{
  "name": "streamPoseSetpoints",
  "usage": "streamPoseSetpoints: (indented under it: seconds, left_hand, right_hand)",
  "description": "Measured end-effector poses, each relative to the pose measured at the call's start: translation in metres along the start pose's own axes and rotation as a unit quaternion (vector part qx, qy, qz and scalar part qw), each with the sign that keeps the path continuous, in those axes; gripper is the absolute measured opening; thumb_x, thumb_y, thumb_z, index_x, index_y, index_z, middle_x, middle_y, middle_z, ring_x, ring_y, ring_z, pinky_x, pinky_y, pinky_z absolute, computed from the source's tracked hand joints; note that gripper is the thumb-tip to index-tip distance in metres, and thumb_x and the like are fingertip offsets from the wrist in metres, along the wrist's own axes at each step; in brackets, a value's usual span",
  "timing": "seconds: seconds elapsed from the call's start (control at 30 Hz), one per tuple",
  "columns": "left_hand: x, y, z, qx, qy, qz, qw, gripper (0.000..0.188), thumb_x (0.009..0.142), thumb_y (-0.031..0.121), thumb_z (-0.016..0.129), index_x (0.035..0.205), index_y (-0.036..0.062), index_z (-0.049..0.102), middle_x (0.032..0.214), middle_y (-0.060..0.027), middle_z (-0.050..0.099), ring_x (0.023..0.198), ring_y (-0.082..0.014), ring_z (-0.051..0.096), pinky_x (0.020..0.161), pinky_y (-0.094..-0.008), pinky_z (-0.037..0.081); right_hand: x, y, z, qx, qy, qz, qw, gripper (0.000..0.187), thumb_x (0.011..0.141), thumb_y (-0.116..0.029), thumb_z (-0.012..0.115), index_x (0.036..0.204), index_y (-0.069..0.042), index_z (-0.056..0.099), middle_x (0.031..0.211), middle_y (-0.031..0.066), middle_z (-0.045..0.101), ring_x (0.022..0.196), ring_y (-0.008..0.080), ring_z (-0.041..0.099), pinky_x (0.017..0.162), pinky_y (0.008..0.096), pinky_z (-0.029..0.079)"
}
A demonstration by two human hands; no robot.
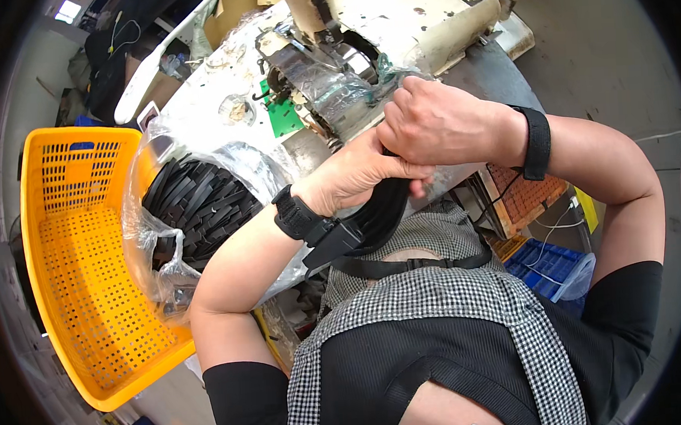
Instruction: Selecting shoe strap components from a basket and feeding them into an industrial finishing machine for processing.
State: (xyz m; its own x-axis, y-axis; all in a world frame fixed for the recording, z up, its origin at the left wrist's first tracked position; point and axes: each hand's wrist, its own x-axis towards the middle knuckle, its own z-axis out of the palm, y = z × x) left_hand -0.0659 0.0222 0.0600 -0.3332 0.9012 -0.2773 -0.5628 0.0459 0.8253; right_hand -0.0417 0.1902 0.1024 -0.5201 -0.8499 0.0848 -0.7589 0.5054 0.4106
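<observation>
Gripping a bundle of black straps (pixel 383 210) together, the left hand (pixel 354 173) and right hand (pixel 436 119) close around it just before the sewing machine (pixel 362 34). More straps fill a clear plastic bag (pixel 194 205) beside an orange basket (pixel 81 264).

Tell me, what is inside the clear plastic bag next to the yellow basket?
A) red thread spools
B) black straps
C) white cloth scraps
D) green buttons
B: the clear plastic bag beside the yellow basket is filled with a heap of flat black straps, much like the bundle held in both hands at the machine.
</observation>
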Motion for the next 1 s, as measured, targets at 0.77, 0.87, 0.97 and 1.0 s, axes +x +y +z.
streamPoseSetpoints:
  seconds: [0.77, 0.87, 0.97, 1.0]
  left_hand:
    - [0.002, -0.002, -0.026, -0.186, 0.044, 0.178, 0.965, 0.045, 0.098, 0.023, 0.051, 0.136, 0.0008, 0.039, 0.103, -0.0153, 0.063, 0.101, -0.0249, 0.062, 0.087, -0.0378, 0.053]
    - [0.005, -0.010, -0.032, -0.199, 0.053, 0.182, 0.962, 0.048, 0.097, 0.022, 0.052, 0.138, 0.0020, 0.036, 0.107, -0.0182, 0.063, 0.105, -0.0280, 0.061, 0.091, -0.0412, 0.052]
    - [0.007, -0.013, -0.035, -0.183, 0.097, 0.189, 0.960, 0.050, 0.095, 0.017, 0.056, 0.138, 0.0021, 0.036, 0.107, -0.0187, 0.063, 0.104, -0.0282, 0.062, 0.092, -0.0416, 0.052]
    - [0.007, -0.015, -0.037, -0.164, 0.126, 0.199, 0.958, 0.051, 0.093, 0.013, 0.058, 0.138, 0.0017, 0.035, 0.108, -0.0189, 0.063, 0.103, -0.0281, 0.062, 0.092, -0.0417, 0.051]
  right_hand:
    - [-0.006, -0.068, 0.039, 0.890, 0.040, 0.334, 0.309, 0.019, 0.090, -0.018, 0.065, 0.094, 0.000, 0.062, 0.076, 0.0036, 0.066, 0.074, 0.0104, 0.063, 0.072, 0.0243, 0.049]
    - [-0.009, -0.068, 0.046, 0.904, 0.033, 0.290, 0.313, 0.023, 0.095, -0.024, 0.057, 0.093, -0.001, 0.058, 0.070, 0.0032, 0.063, 0.067, 0.0107, 0.061, 0.064, 0.0242, 0.049]
    - [-0.010, -0.067, 0.054, 0.902, 0.013, 0.282, 0.326, 0.028, 0.097, -0.027, 0.052, 0.087, -0.002, 0.057, 0.065, 0.0021, 0.060, 0.058, 0.0101, 0.058, 0.058, 0.0237, 0.047]
    - [-0.009, -0.067, 0.057, 0.895, 0.003, 0.290, 0.339, 0.030, 0.098, -0.027, 0.050, 0.084, -0.002, 0.056, 0.063, 0.0016, 0.058, 0.054, 0.0098, 0.056, 0.055, 0.0236, 0.046]
